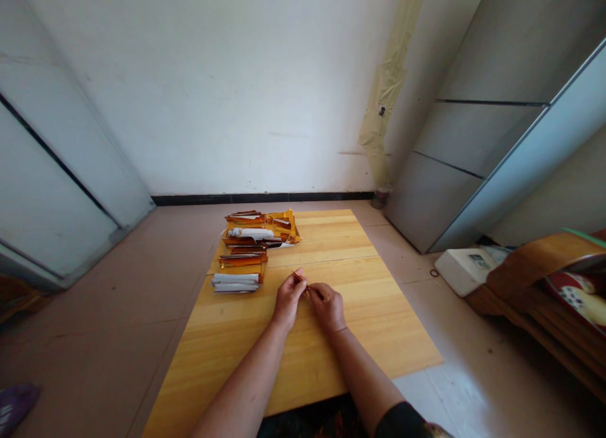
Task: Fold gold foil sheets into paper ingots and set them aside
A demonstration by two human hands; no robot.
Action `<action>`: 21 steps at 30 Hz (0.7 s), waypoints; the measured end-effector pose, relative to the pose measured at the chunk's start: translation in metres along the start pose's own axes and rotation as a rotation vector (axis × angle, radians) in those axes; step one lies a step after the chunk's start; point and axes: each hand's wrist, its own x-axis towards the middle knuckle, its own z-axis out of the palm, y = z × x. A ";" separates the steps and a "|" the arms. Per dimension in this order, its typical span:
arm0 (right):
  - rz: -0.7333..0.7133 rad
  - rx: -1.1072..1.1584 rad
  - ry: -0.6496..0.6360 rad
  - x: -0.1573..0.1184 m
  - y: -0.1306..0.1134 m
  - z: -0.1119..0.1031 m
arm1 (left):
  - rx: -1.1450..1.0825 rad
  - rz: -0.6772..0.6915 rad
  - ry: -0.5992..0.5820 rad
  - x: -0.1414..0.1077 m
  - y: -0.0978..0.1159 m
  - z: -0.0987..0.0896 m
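Over the middle of the wooden tabletop (374,305), my left hand (288,299) pinches a small, thin orange-brown strip (297,276) that pokes up past the fingertips. My right hand (327,304) is closed beside it, its thumb and forefinger meeting the same strip at its lower end. Much of the strip is hidden by my fingers, and its exact kind cannot be made out. To the left of my hands lies a stack of white folded papers (235,282). Behind it are amber plastic film pieces (242,259) and a white bundle (250,233) on more amber film.
A large amber film packet (290,226) lies near the table's back edge. The white wall (237,110) stands behind the table. On the right are a grey cabinet (473,129), a white box (464,271) and wooden furniture (525,299). A jar (380,198) stands on the floor.
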 end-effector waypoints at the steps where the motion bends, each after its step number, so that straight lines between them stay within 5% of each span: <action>1: 0.037 0.045 -0.014 0.001 -0.001 -0.001 | -0.001 0.002 0.001 0.000 -0.001 -0.001; 14: 0.276 0.188 -0.069 0.003 0.001 -0.007 | 0.069 -0.027 0.004 0.001 0.000 -0.003; 21: 0.246 0.038 -0.116 0.004 -0.001 -0.008 | 0.291 0.017 0.081 -0.004 0.010 0.009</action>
